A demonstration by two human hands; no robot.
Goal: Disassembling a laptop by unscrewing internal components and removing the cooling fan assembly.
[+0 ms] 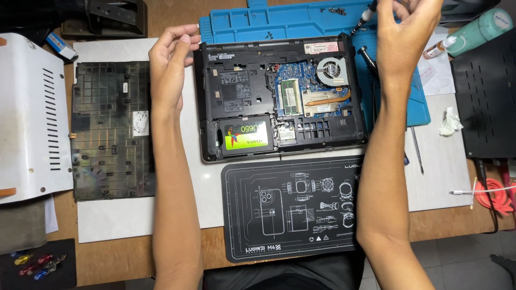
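- The opened laptop (pixel 279 96) lies bottom-up at the middle of the bench, its cover off, showing a fan (pixel 331 71) at 2 o'clock within the shell, a memory stick (pixel 290 97) at centre, and a drive with a green and orange label (pixel 245 135) at 7 o'clock.
- The left hand (pixel 169 67) rests at the laptop's 9 o'clock, against its far-left corner; fingers curled loosely together, holding nothing that can be made out.
- The right hand (pixel 406 27) hovers at the laptop's 1 o'clock, past the far-right corner, fingers bunched on the top of a screwdriver (pixel 367 15) whose tip points down toward that corner.
- A blue work mat (pixel 279 21) sits under the far edge, at 12 o'clock.
- A black mat with line drawings (pixel 290 209) lies at 6 o'clock, just beside the near edge.
- The removed dark bottom cover (pixel 110 131) lies at 9 o'clock, beyond the left forearm.
- A green bottle (pixel 478 29) lies at 2 o'clock, well apart.
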